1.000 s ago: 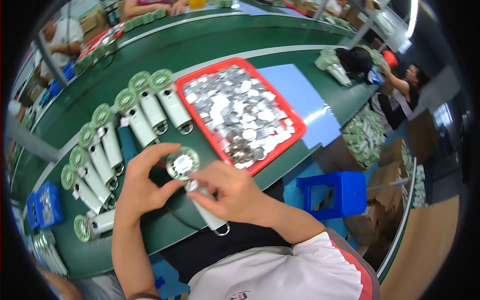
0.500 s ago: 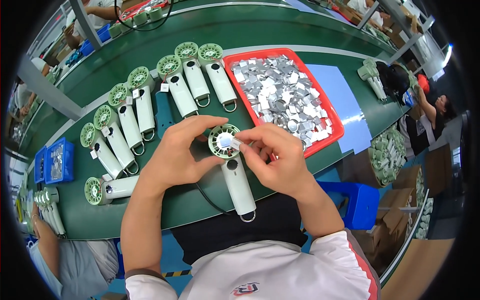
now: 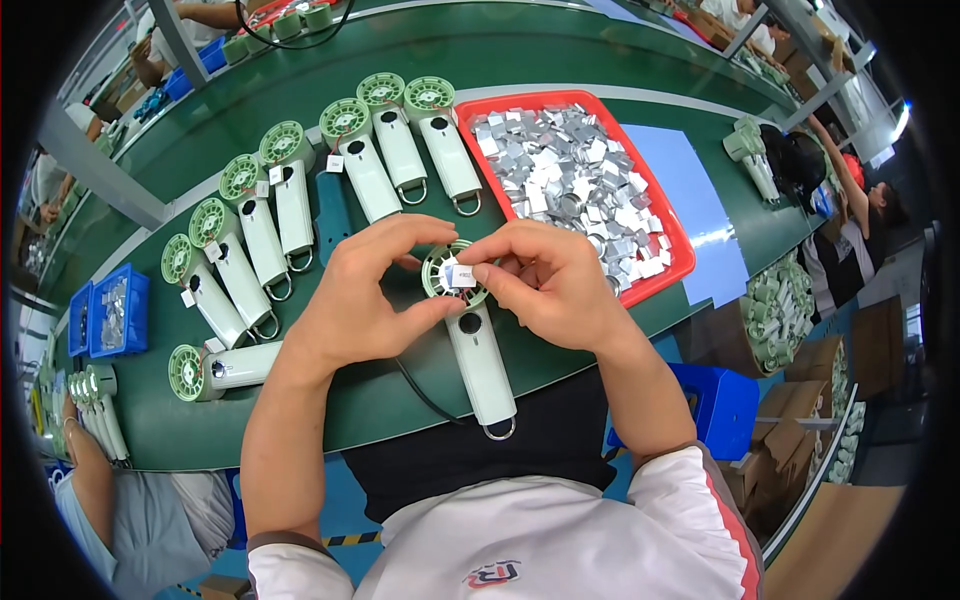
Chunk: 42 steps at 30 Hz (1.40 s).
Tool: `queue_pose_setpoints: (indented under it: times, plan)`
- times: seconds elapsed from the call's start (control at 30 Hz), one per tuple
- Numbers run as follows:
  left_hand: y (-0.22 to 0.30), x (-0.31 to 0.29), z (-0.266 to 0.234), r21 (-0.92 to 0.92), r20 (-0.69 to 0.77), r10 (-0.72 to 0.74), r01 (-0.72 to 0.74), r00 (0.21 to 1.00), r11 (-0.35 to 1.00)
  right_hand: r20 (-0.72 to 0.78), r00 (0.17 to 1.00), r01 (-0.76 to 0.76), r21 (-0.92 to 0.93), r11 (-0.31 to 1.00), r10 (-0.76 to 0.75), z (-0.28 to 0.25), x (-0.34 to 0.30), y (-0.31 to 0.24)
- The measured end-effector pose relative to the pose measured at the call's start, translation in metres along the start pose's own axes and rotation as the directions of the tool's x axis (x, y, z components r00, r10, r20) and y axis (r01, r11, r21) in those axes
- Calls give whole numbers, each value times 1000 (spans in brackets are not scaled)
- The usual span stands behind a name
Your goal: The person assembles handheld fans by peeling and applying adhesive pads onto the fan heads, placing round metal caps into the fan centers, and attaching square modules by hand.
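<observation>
In front of me lies a handheld fan [image 3: 484, 368] with a white handle, a metal loop at its near end and an open green round head. My left hand [image 3: 362, 292] curls around the left side of that head, thumb and fingers gripping its rim. Between the thumb and forefinger of my right hand [image 3: 552, 292] is a small white square piece [image 3: 463, 276] with print on it, held over the head's centre. Whether the piece touches the fan is hard to see. Several similar fans [image 3: 292, 212] lie in an arc beyond my hands, some with white squares on thin wires.
A red tray [image 3: 682, 250] full of small silvery and white pieces stands at the right, beside a pale blue sheet [image 3: 672, 180]. A teal tool [image 3: 331, 212] lies among the fans. Blue bins [image 3: 122, 318] sit far left; a co-worker [image 3: 850, 230] is at the right.
My right hand has brought the white square inward over the fan head, its printed face now turned up. My left hand stays around the head.
</observation>
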<state>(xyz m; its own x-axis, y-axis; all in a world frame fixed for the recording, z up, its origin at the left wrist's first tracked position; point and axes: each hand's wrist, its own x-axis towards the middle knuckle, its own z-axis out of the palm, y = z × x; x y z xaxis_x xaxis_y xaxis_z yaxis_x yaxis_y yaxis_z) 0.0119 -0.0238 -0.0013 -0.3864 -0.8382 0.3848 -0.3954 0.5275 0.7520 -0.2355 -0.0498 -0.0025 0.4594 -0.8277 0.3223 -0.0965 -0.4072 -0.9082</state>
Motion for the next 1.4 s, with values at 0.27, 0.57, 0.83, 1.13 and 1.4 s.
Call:
queue_pose_setpoints:
  times: [0.27, 0.57, 0.83, 1.13, 1.4]
  plan:
    - [-1, 1, 9, 24, -51, -10, 11, 999, 1000, 171, 918, -382, 140, 914, 358, -10, 6, -17]
    - [1, 1, 11, 33, -84, 14, -12, 996, 999, 150, 903, -416, 77, 906, 402, -11, 11, -22]
    - [4, 2, 5, 39, -110, 86, -82, 990, 996, 134, 939, -325, 43, 945, 317, -9, 7, -12]
    - [-1, 0, 6, 48, -117, 104, -99, 988, 994, 113, 994, 9, -120, 993, 5, -10, 5, -8]
    - [0, 1, 7, 59, -118, 90, -84, 989, 995, 159, 967, 235, -253, 938, -199, -15, 7, -5]
